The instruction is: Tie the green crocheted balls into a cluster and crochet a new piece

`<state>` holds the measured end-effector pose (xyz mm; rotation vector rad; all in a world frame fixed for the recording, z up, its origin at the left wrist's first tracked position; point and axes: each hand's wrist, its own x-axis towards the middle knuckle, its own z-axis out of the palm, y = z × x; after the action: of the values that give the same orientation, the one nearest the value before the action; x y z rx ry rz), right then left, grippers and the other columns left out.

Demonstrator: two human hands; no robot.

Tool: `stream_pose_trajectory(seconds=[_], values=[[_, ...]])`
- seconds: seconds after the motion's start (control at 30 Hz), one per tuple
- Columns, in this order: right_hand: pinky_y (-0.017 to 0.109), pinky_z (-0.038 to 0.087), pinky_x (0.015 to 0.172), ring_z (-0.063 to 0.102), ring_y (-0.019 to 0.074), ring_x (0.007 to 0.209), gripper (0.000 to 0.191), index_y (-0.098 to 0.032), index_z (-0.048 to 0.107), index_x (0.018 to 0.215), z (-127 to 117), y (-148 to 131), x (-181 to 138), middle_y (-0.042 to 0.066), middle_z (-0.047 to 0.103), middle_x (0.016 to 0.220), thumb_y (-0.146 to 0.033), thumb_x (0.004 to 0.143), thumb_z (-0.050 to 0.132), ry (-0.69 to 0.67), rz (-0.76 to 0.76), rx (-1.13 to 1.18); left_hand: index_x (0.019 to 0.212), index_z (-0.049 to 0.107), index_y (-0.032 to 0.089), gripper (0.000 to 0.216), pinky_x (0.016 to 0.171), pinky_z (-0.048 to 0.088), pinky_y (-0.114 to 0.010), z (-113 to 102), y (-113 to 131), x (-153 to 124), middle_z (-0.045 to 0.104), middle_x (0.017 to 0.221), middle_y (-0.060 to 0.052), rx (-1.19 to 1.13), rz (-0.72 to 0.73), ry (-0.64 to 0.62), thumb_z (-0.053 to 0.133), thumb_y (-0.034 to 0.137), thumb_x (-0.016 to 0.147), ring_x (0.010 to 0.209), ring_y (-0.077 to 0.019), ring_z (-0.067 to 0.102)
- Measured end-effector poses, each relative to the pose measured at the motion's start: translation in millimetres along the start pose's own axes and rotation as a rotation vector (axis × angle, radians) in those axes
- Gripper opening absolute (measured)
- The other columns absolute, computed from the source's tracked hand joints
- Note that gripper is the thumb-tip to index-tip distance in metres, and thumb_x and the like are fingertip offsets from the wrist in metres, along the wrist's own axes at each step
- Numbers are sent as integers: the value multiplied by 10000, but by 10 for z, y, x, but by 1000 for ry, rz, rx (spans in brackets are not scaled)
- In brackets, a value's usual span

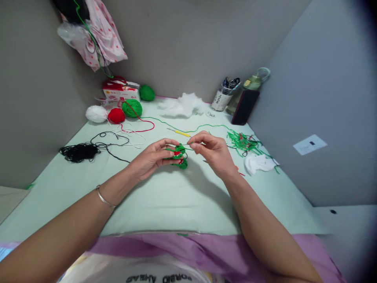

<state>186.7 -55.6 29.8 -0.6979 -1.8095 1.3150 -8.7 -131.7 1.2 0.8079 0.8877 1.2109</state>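
My left hand (pixel 153 157) is closed around a small green and red crocheted piece (pixel 180 153), held just above the table. My right hand (pixel 210 151) is beside it, thumb and forefinger pinched on what looks like a thin needle (pixel 186 144) pointing at the piece; its tip is too small to make out. Green yarn (pixel 190 149) runs between the piece and my right fingers. Just beyond the hands lies a yellow-handled crochet hook (pixel 182 133).
Black yarn (pixel 81 152) is at left, with white (pixel 96 114), red (pixel 116 115) and green (pixel 132 108) balls behind. White stuffing (pixel 185 105), a pen cup (pixel 221 100), a phone (pixel 246 107) and a bottle (pixel 253 82) stand at the back. Green yarn scraps (pixel 243 142) lie at right.
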Motion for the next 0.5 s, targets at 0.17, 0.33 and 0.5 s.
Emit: stream_pose_trajectory(seconds=[0.17, 0.33, 0.5], values=[[275, 459, 612, 504, 106, 629, 140, -210, 725, 818, -43, 79, 35, 10, 669, 860, -334, 775, 775, 50, 81, 147, 922, 685, 180, 174, 947, 526, -348, -4, 25, -12, 721, 925, -16, 2, 44, 43, 775, 191, 774, 904, -176, 708], [257, 443, 587, 450, 84, 608, 163, -207, 722, 811, -65, 103, 63, -4, 621, 843, -307, 723, 815, 90, 145, 331, 976, 666, 196, 351, 910, 517, -350, 33, 30, -32, 747, 886, -26, 59, 52, 81, 861, 174, 684, 922, -195, 701], [251, 446, 605, 448, 93, 645, 165, -207, 708, 787, -80, 57, 71, -6, 581, 810, -305, 709, 816, 99, 165, 413, 900, 676, 194, 236, 847, 519, -339, 40, 4, -27, 719, 881, -13, 92, 107, 157, 816, 332, 769, 815, -177, 686]])
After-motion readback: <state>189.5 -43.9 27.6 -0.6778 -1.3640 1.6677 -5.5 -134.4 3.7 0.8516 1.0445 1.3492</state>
